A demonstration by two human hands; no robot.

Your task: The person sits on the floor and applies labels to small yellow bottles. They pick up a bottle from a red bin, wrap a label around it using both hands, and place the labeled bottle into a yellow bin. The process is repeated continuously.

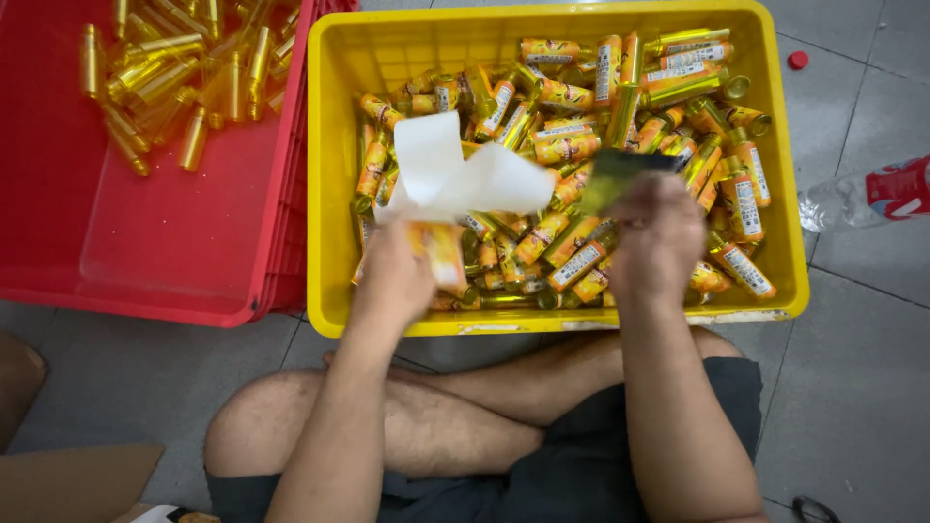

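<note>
I sit cross-legged on the floor over a yellow crate [334,174] full of small gold bottles with orange labels [572,145]. My left hand [395,276] grips a curling white strip of label backing [455,174] together with an orange label sheet [444,254]. My right hand [657,237] is blurred and pinches a small dark bottle or label piece [620,169] above the pile. The two hands are about a hand's width apart over the crate's near half.
A red crate [68,174] at the left holds several bare gold bottles [165,77] in its far corner. A clear plastic water bottle [862,194] lies on the grey tiles at right, with a red cap [797,59] nearby. Cardboard [68,479] sits bottom left.
</note>
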